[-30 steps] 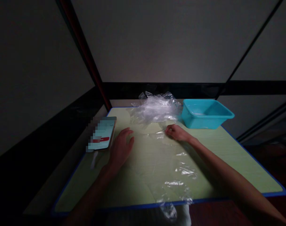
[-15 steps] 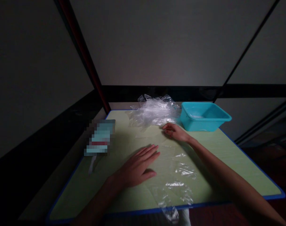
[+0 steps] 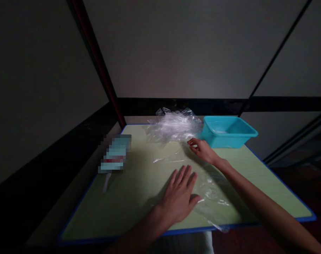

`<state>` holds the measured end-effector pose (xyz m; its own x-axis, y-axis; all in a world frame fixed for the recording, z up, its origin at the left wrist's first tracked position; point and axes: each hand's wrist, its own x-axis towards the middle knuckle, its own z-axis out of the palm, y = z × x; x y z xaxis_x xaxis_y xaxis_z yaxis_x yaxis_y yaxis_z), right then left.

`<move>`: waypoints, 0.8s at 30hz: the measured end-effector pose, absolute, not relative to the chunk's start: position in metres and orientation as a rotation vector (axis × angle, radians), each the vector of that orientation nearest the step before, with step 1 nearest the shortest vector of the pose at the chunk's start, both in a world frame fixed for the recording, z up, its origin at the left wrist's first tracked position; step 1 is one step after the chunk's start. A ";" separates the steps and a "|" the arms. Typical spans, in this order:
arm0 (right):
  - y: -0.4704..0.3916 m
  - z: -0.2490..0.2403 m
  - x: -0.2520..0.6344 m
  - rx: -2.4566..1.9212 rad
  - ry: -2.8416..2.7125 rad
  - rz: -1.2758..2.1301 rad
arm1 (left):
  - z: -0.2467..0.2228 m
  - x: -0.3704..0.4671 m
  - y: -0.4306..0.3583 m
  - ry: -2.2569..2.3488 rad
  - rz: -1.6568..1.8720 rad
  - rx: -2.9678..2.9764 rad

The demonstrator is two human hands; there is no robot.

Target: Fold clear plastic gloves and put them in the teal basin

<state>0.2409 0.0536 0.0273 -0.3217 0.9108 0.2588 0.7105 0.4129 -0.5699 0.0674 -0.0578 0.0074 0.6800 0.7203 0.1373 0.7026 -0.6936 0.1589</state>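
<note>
A thin clear plastic bag (image 3: 210, 194) lies spread over the pale green table, its near end reaching the front edge. My left hand (image 3: 177, 197) rests flat on it, palm down with fingers spread. Farther back, my right hand (image 3: 204, 151) is held slightly above the table with its fingers curled in a pinch. Film from the bag seems to run up to those fingertips, though the grip itself is hard to see. Just beyond them sits a crumpled heap of clear plastic bags (image 3: 173, 127).
At the back right stands a turquoise plastic basin (image 3: 226, 139). A blurred-out light-blue item (image 3: 115, 155) is at the left edge, with a pale strip (image 3: 106, 182) below it. The table (image 3: 97, 218) has a blue rim and backs onto cabinet panels (image 3: 176, 53).
My left hand has slid right across the film and its fingers have spread apart. My right hand has shifted slightly right. The near part of the bag has moved right along with them.
</note>
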 end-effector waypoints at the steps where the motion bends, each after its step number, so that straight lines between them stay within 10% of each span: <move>1: 0.051 0.027 0.239 -1.361 -2.155 0.452 | 0.009 0.071 -0.056 1.217 0.308 2.783; 24: 0.035 -0.006 0.222 -1.303 -2.701 0.079 | -0.014 0.003 -0.006 1.564 0.372 2.775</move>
